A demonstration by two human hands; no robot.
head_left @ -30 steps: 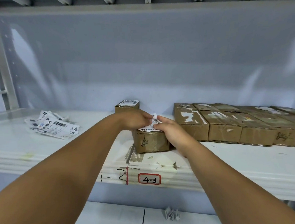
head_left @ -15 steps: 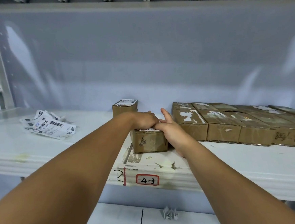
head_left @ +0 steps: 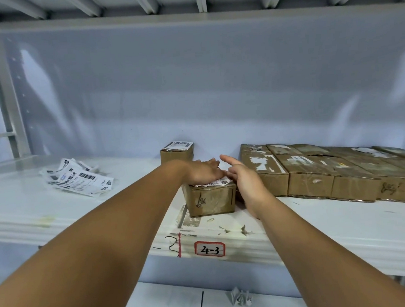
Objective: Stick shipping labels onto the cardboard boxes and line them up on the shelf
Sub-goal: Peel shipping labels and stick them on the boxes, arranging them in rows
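Plainly, a red-bordered white tag (head_left: 209,249) on the white metal shelf's (head_left: 323,226) front edge reads "4-3". Just above it stands one small brown cardboard box (head_left: 210,200), a black scribble on its front. The left hand (head_left: 204,171) lies flat on the white printed shipping label (head_left: 217,182) on top of it. The right hand (head_left: 243,181) is spread open just beside it, holding nothing. One labelled second box (head_left: 176,153) stands behind. Five box fronts show in the row of brown boxes (head_left: 307,179) at right, and loose barcode labels (head_left: 77,180) pile at left.

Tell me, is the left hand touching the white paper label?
Touching. The head view shows the left hand lying flat on the white paper label atop the small brown cardboard box.
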